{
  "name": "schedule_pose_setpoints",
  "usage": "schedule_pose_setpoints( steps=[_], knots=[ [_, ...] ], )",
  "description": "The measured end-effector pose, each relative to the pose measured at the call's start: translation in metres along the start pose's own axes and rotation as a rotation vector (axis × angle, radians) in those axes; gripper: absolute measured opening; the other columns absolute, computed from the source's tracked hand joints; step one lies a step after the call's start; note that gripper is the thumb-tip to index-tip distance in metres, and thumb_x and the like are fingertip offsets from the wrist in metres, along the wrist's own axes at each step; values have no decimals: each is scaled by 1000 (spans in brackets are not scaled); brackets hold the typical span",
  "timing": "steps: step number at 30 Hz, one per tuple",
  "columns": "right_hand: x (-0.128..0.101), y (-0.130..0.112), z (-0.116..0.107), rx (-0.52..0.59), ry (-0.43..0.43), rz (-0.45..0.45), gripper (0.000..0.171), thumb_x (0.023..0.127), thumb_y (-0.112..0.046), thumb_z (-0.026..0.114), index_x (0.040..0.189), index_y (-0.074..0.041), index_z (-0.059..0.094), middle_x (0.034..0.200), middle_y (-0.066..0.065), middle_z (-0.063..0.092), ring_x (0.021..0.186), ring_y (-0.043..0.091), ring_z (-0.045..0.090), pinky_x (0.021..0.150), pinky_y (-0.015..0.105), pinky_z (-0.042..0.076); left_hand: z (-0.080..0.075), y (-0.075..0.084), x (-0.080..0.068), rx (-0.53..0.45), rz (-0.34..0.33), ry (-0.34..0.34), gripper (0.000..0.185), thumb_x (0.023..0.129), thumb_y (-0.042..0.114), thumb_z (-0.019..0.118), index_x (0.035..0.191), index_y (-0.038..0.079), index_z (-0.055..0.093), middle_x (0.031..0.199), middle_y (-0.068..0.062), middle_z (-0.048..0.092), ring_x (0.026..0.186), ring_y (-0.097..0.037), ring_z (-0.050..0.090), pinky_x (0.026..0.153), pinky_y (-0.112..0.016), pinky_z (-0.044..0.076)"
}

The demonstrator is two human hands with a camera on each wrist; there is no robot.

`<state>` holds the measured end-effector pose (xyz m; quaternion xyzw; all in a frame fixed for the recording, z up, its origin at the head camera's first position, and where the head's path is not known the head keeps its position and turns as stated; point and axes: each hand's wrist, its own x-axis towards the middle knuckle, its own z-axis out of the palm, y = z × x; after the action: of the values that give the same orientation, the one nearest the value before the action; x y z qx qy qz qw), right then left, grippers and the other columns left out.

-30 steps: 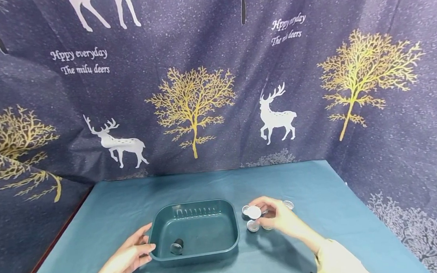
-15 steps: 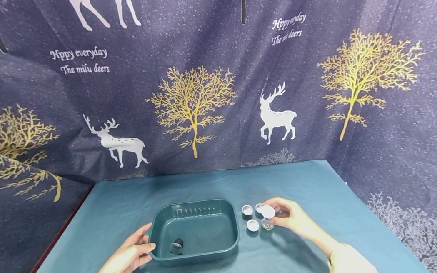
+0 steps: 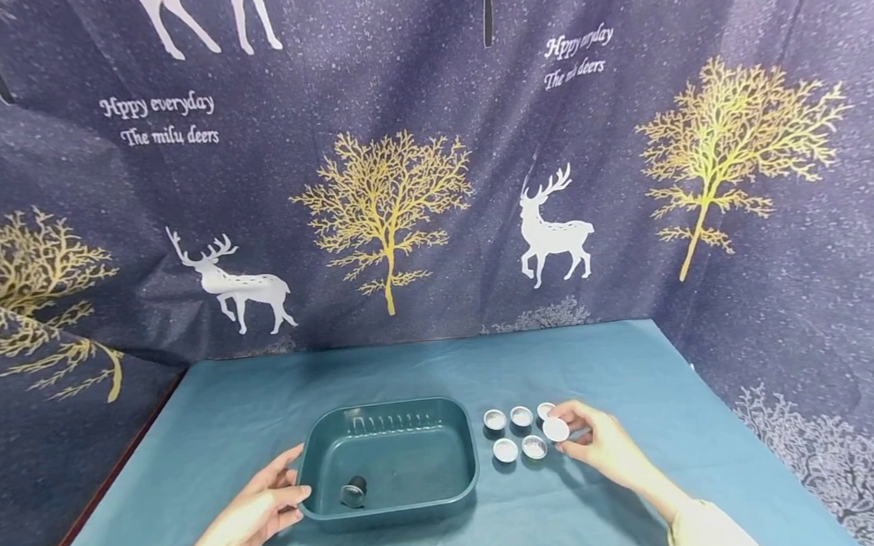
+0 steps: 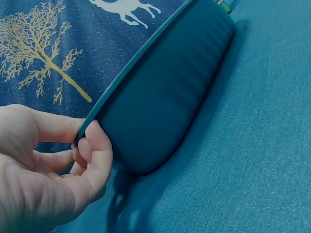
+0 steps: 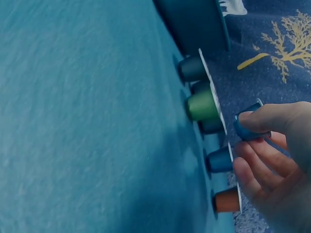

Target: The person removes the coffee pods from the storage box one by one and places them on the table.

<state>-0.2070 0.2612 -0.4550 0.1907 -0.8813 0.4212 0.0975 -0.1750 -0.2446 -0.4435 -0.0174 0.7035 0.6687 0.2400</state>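
My right hand (image 3: 601, 447) pinches a blue coffee capsule (image 5: 247, 124) between thumb and fingers, its pale lid facing up in the head view. It hovers above the tabletop at the right end of a group of capsules. In the right wrist view, a green capsule (image 5: 201, 107), a blue capsule (image 5: 220, 160) and an orange capsule (image 5: 226, 200) stand lid up below the hand. My left hand (image 3: 252, 514) grips the left rim of a dark green plastic bin (image 3: 391, 508). Inside that bin a dark capsule (image 3: 354, 490) lies on its side.
A teal cloth covers the table (image 3: 383, 372). To the right of the bin, several silver-lidded capsules stand in two rows, among them a front-left capsule (image 3: 505, 450). A dark deer-print curtain (image 3: 434, 223) hangs behind and at the sides.
My right hand has moved to the right with the held capsule, uncovering the standing capsules on its left. My left hand and the bin have stayed in place.
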Motion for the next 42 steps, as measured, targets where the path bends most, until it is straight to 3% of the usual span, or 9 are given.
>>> schedule_pose_setpoints(
  steps=[10, 20, 30, 42],
  knots=[
    [-7, 12, 2, -114, 67, -37, 40, 70, 2, 83, 104, -12, 67, 96, 2, 72, 82, 8, 69, 74, 29, 57, 0, 0, 0, 5, -8, -3, 86, 97, 11, 58, 158, 2, -2, 96, 1, 37, 80, -12, 47, 78, -31, 47],
    [-11, 13, 8, -107, 55, 130, 40, 70, 1, 83, 103, -15, 66, 93, 0, 73, 83, 11, 71, 77, 26, 55, 1, -2, 0, 3, -3, 0, 86, 97, 11, 58, 158, 3, -2, 97, 2, 40, 79, -10, 48, 75, -28, 49],
    [-14, 14, 13, -133, 102, 83, 39, 67, 5, 82, 98, -13, 66, 88, -1, 73, 79, 4, 67, 75, 26, 56, 2, -1, 0, 12, 0, 3, 86, 97, 11, 58, 158, 2, -1, 96, 2, 39, 79, -10, 48, 77, -29, 48],
    [-12, 11, 12, -201, 87, 107, 39, 68, -2, 85, 98, -18, 66, 89, -4, 74, 82, 11, 72, 78, 28, 56, 0, 0, -1, 1, -1, -4, 87, 97, 12, 58, 158, 3, -2, 97, 3, 39, 79, -9, 49, 77, -28, 49]
  ],
)
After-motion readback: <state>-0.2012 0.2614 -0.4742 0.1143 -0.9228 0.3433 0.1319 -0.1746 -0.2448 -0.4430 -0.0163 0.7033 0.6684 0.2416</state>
